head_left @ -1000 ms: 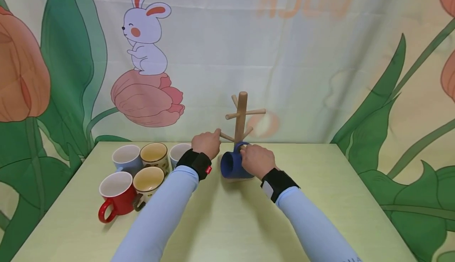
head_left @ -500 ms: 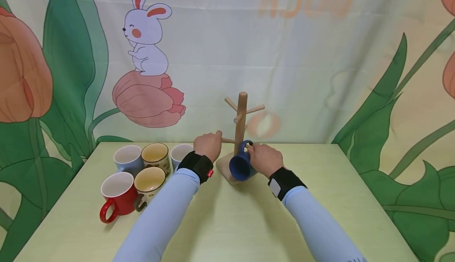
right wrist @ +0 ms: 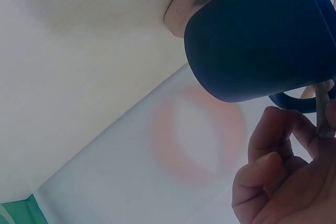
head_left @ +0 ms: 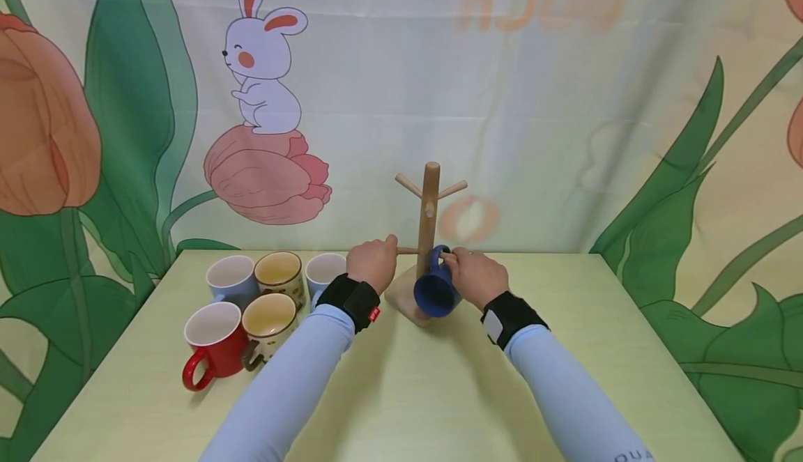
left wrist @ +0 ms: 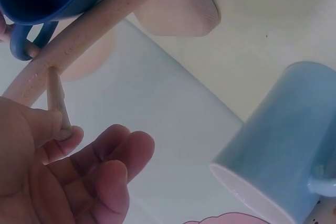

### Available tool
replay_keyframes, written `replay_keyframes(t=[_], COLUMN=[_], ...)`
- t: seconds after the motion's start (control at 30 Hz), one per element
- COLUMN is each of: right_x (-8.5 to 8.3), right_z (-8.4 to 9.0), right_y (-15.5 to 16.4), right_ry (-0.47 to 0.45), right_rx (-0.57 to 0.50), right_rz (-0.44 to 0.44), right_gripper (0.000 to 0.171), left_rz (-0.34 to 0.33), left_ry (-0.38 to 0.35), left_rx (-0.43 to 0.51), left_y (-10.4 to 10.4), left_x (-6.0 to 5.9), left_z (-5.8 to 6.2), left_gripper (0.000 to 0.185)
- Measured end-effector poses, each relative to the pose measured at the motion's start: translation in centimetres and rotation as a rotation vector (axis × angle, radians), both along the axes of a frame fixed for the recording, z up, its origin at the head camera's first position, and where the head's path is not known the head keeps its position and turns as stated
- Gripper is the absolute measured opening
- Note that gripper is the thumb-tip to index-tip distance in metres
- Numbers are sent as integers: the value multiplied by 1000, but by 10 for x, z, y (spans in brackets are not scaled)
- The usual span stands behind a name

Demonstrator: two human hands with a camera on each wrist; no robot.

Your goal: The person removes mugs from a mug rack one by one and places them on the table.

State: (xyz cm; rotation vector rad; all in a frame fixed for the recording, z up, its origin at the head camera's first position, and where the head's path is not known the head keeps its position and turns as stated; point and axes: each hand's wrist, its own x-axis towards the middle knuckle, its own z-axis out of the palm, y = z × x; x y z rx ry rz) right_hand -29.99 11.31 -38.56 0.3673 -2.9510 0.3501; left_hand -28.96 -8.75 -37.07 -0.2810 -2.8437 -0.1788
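Left hand: your left hand (head_left: 373, 263) reaches forward over the table (head_left: 408, 392), arm extended, thumb and forefinger pinching the tip of a low peg (left wrist: 56, 100) on the wooden mug tree (head_left: 429, 225); your remaining fingers (left wrist: 113, 163) hang loosely curled.
Right hand: your right hand (head_left: 479, 277) sits just right of the post, fingertips (right wrist: 273, 129) pinching a peg beside the mug's handle.
Dark blue mug: the dark blue mug (head_left: 435, 291) hangs by its handle on a low peg, tilted, mouth facing you, above the tree's base (head_left: 401, 298).
Other mugs: five stand clustered at your left, among them a red mug (head_left: 212, 340) and a light blue mug (left wrist: 286, 145).
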Motion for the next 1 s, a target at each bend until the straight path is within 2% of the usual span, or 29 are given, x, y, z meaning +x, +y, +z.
replay_keyframes(t=[0.13, 0.33, 0.5, 0.6, 0.73, 0.87, 1.0], right_x=[2, 8, 16, 22, 28, 31, 32], right_z=[-2, -14, -26, -37, -54, -66, -74], right_y=[2, 10, 18, 23, 27, 28, 25], right_ry=[19, 34, 78, 112, 121, 82, 67], right_rx=[-40, -141, -228, -244, -235, -221, -221], right_rz=[-15, -45, -87, -89, -60, -18, 9], right_gripper=[36, 47, 42, 40, 50, 71, 92], left_rz=[9, 27, 19, 16, 2, -17, -42], left_ry=[15, 39, 20, 12, -4, -83, -245], left_rx=[29, 63, 19, -8, -4, 10, -28], left_y=[1, 0, -1, -1, -1, -2, -5], left_x=[4, 13, 24, 32, 44, 56, 68], left_z=[-4, -11, -15, -20, -29, -34, -32], left_gripper=[8, 21, 32, 36, 35, 40, 47])
